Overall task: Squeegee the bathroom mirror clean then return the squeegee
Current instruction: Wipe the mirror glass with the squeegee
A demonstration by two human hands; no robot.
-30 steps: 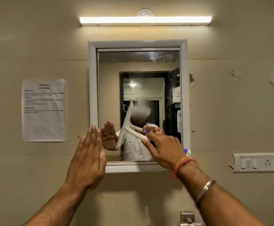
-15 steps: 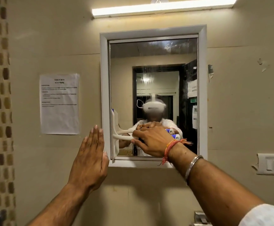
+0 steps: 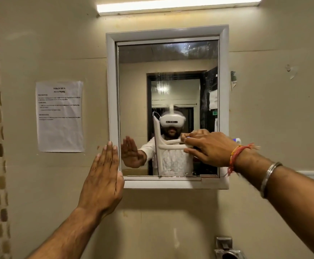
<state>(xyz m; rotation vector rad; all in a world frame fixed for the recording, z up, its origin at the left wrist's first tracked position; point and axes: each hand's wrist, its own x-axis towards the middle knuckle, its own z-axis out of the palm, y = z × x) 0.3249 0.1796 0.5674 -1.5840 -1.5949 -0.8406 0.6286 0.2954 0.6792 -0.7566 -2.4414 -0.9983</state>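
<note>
- Right hand [image 3: 208,148] is clamped round the handle of the white squeegee [image 3: 159,146], fingers curled tight on it.
- The squeegee's blade stands upright against the mirror [image 3: 133,90], in the lower middle of the glass, its foot at the mirror's bottom edge.
- Left hand [image 3: 103,176] is flat and empty, fingers straight and together, at the mirror's lower left frame corner.
- A printed paper notice [image 3: 59,116] hangs on the wall left of the mirror.

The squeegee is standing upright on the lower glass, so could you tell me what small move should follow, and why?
Probably lift the squeegee in the right hand to the top and pull again: streaks show on the upper mirror, while the blade sits low.
</note>
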